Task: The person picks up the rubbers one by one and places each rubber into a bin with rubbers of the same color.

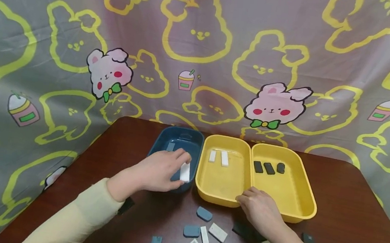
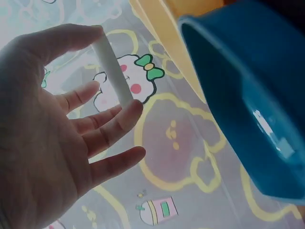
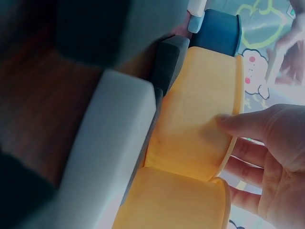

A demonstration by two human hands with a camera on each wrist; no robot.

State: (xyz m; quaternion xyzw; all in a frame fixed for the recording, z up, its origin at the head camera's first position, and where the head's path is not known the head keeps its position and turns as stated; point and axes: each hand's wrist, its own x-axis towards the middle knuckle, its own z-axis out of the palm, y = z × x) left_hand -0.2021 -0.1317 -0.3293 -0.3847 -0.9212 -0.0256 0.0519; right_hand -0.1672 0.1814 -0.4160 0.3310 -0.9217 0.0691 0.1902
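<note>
White block [image 1: 185,172] is held by its ends between thumb and finger in the left hand [image 1: 160,169], above the blue bin [image 1: 193,147] and apart from it. The right hand [image 1: 261,207] has its grip on the rim of the yellow bin [image 1: 224,185] just right of the blue bin. Blue-grey pieces [image 1: 191,231] lie nearer the person than the blue bin.

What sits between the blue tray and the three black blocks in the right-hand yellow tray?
The middle yellow tray, with two white blocks toward its far end, sits between them; the head view shows it.
</note>
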